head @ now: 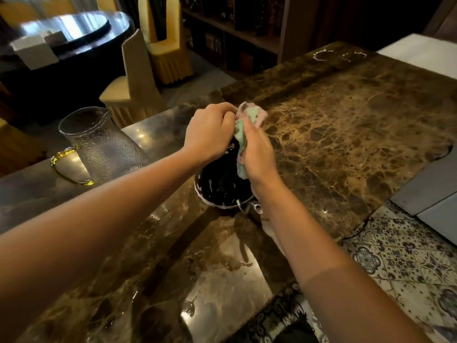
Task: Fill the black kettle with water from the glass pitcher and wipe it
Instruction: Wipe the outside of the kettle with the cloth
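Observation:
The black kettle point(222, 186) stands on the brown marble counter point(346, 125) in the middle of the view, its shiny side streaked with wet marks. My left hand point(210, 131) is closed over the kettle's top; what it grips is hidden under the fingers. My right hand point(257, 152) presses a green and pink cloth point(243, 127) against the kettle's upper right side. The textured glass pitcher point(103, 144), with a clear handle toward me, stands to the left of the kettle, apart from both hands.
Water drops and small puddles point(243, 264) lie on the counter near me. Yellow covered chairs point(138, 78) and a dark round table point(74, 33) stand behind the counter. Patterned floor tiles point(395, 256) show at the right, beyond the counter edge.

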### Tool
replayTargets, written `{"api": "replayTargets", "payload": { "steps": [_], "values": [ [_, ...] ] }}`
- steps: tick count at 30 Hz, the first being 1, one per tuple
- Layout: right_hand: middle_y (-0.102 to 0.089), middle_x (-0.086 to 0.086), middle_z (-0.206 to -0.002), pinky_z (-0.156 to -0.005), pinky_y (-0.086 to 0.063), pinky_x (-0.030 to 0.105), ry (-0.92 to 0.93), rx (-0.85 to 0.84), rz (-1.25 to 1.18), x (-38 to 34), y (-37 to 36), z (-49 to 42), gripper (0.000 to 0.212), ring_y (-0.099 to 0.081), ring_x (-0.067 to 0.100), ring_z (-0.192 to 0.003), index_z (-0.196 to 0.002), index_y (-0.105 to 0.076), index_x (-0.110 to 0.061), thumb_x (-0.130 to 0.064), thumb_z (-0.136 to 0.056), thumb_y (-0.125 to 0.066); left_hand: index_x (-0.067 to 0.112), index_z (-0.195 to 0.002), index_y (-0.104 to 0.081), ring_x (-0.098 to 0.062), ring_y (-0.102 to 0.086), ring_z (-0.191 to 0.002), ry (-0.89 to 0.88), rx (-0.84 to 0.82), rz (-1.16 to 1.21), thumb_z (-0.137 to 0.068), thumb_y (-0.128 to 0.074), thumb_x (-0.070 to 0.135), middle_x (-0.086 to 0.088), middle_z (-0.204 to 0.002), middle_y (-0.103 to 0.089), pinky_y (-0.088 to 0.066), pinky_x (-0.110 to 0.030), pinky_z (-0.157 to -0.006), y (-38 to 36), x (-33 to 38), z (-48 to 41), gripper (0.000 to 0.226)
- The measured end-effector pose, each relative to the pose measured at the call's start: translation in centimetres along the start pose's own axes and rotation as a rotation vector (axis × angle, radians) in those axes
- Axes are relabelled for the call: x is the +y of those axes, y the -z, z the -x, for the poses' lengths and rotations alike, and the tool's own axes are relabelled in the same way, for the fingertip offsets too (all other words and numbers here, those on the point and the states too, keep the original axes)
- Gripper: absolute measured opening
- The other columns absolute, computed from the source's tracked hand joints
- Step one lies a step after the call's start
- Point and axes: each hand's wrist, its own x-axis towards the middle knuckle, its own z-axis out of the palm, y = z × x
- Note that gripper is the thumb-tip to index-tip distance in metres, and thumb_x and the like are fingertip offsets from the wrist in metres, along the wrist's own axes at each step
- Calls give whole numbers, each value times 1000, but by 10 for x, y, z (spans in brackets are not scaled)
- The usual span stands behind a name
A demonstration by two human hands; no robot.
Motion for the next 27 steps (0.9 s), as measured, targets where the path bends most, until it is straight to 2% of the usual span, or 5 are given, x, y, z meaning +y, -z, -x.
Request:
{"api": "replayTargets", "payload": {
  "steps": [10, 15, 19, 22, 27],
  "values": [
    [-48, 25, -139, -100, -33, 34, -344, -14, 148, 29, 43, 2, 36, -46, 38, -127, -136, -49, 1, -10, -104, -36, 26, -112, -72, -14, -65, -91, 123, 175, -74, -101, -35, 24, 6, -99, -74, -48, -42, -98, -10, 14, 16, 39],
    [-59, 7, -138, -111, -41, 35, -128, -333, -151, -15, 34, 1, 26, -53, 19, -131, -124, -56, -29, -32, -104, -40, 26, -111, -61, -23, -62, -99, 190, 159, -9, -96, -34, 28, 3, -99, -69, -42, -49, -100, -9, 15, 17, 32],
    [-71, -10, -115, -90, -44, 16, -152, -387, 35, 25, 59, 13, 29, -60, -4, -113, -119, -56, -10, -21, -105, -33, 32, -109, -60, -25, -56, -111, 229, -73, 8, -98, -34, 32, 5, -108, -65, -37, -51, -104, 3, 14, 8, 28],
    [-42, 11, -151, -103, -39, 18, -247, -351, 208, 48, 77, 24, 45, -38, 24, -142, -149, -31, 0, -10, -105, -36, 30, -117, -53, -28, -55, -113, 137, -314, -99, -103, -30, 34, 2, -112, -63, -30, -56, -108, 17, 11, 2, 27],
    [-59, 10, -138, -103, -48, 33, -405, -136, -418, 62, 81, 45, 44, -60, 23, -122, -145, -46, -10, -25, -103, -41, 21, -117, -63, -22, -52, -122, -301, -410, -373, -100, -33, 30, 1, -121, -63, -25, -49, -108, 28, 5, -9, 35]
  ]
}}
